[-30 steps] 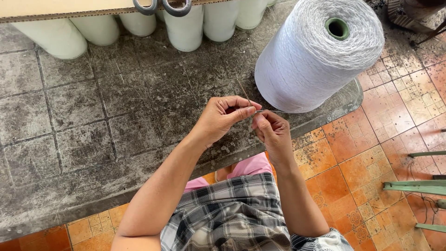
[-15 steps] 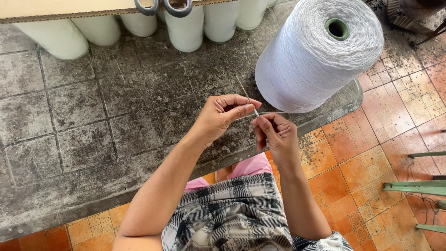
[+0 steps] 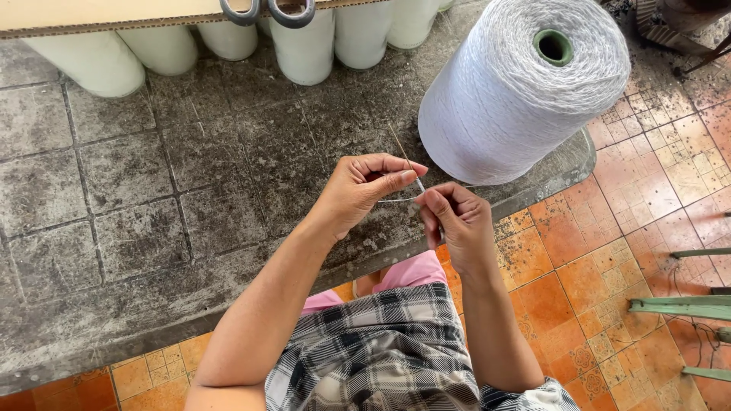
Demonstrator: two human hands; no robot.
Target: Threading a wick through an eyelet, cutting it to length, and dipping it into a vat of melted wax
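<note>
Along the top of the frame we see white cones [image 3: 304,53] in a row under a cardboard edge [image 3: 114,15] — scissor handles [image 3: 266,11] hang over it. Lower right, orange tiles [image 3: 579,304] — and green bars [image 3: 678,307] at the right edge.

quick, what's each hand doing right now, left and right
Left hand: closed, pinching a thin brown needle-like stick and a fine white thread.
Right hand: closed, pinching the same thread's other end.

big yarn cone [image 3: 518,91] close beyond hands, open grey tiles [image 3: 129,190] left, small cones [image 3: 304,53] behind
</note>
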